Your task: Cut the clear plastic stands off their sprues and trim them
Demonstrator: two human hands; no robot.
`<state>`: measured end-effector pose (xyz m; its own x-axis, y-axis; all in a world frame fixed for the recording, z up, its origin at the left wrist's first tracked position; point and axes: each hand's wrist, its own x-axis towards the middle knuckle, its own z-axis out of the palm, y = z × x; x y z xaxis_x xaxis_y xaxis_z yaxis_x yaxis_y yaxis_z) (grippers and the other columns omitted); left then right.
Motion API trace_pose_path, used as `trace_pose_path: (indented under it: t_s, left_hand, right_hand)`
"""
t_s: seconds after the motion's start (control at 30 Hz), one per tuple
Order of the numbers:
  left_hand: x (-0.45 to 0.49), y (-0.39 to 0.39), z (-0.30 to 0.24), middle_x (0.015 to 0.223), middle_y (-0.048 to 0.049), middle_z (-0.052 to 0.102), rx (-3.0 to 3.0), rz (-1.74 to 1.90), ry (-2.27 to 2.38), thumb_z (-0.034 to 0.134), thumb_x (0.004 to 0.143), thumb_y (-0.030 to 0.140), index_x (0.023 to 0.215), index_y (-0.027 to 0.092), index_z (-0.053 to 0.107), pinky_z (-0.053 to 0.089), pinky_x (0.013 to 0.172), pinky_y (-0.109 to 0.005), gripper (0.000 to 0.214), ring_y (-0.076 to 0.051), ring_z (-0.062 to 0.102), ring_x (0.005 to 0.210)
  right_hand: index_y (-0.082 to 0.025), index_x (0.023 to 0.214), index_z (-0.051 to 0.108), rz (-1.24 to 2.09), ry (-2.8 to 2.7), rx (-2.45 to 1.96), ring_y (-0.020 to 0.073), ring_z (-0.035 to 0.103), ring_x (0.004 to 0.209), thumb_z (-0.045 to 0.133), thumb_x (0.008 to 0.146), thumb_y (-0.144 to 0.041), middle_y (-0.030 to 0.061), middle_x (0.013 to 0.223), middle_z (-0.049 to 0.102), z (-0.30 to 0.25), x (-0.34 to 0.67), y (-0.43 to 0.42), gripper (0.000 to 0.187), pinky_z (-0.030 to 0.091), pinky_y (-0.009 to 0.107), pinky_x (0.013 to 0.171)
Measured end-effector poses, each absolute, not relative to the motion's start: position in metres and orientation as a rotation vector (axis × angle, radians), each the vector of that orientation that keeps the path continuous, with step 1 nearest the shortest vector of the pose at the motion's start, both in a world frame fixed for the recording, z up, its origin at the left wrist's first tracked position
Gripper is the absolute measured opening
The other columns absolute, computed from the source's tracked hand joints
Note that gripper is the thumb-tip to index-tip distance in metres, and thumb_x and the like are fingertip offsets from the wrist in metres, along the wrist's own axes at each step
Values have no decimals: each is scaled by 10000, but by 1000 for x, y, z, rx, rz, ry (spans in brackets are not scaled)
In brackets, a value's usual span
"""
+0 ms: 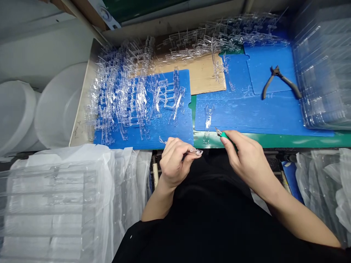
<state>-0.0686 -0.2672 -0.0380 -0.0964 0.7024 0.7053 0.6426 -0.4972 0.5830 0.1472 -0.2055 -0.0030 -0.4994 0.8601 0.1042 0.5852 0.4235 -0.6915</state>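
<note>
Room for moving lies mostly on the right-hand blue sheet (241, 113), between one loose clear plastic part (207, 124) and one pair of diagonal cutters (275, 71). That loose part reaches the green front edge of the surface (274, 140). One stack of clear plastic trays (326, 80) bounds the right side; one pale side board (82, 95) bounds the left, beside a crowded heap of branching clear parts (120, 91), too tangled to count. More line the back, beyond one cardboard sheet (204, 76). Two hands work by the front edge. The left hand (175, 159) has its grip pinched, thumb against forefinger, on one clear plastic piece (199, 152), largely hidden by fingers. The right hand's (248, 153) grip is wrapped round one green-handled craft knife (224, 135), blade just beside the loose part.
</note>
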Motion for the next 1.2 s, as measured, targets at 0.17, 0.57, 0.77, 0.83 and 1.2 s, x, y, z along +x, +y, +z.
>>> trace_pose_path:
  t_s: [0.17, 0.57, 0.77, 0.83, 1.2]
  left_hand:
    - [-67, -269, -39, 788, 2, 718, 2038, 1687, 1519, 735, 1026, 245, 1020, 214, 659, 422, 695, -345, 82, -159, 596, 660]
    - [-54, -269, -30, 735, 5, 602, 2160, 1555, 1356, 701, 992, 348, 920, 228, 555, 404, 717, -368, 202, -173, 541, 643]
    - [-20, -266, -17, 629, 8, 470, 2609, 1135, 969, 677, 908, 373, 758, 244, 456, 306, 610, -373, 296, -195, 452, 584]
    - [0, -263, -13, 638, -6, 521, 2728, 964, 774, 639, 870, 274, 748, 232, 519, 328, 579, -372, 176, -199, 493, 573]
    - [89, -283, -10, 620, 0, 518, 2857, 662, -31, 576, 835, 147, 675, 230, 521, 365, 546, -368, 189, -185, 512, 541]
  right_hand:
    - [-216, 1050, 675, 1250, -2063, -1107, 199, 630, 855, 572, 1142, -391, 51, 972, 705, 5, 147, -200, 223, 457, 337, 797]
    - [-244, 945, 609, 1728, -1324, -1071, 173, 487, 738, 768, 995, -518, -5, 806, 529, 3, 138, -204, 321, 414, 280, 654]
    - [-207, 994, 666, 1497, -1596, -1057, 143, 535, 765, 773, 998, -461, -34, 830, 590, -2, 163, -210, 275, 453, 272, 773]
    - [-220, 1056, 675, 1444, -1708, -1043, 131, 555, 726, 793, 981, -470, -61, 796, 583, -7, 170, -215, 287, 458, 247, 734]
    - [-350, 1085, 709, 1012, -1781, -1335, 136, 689, 733, 815, 988, -382, -101, 753, 660, -5, 252, -269, 147, 537, 220, 709]
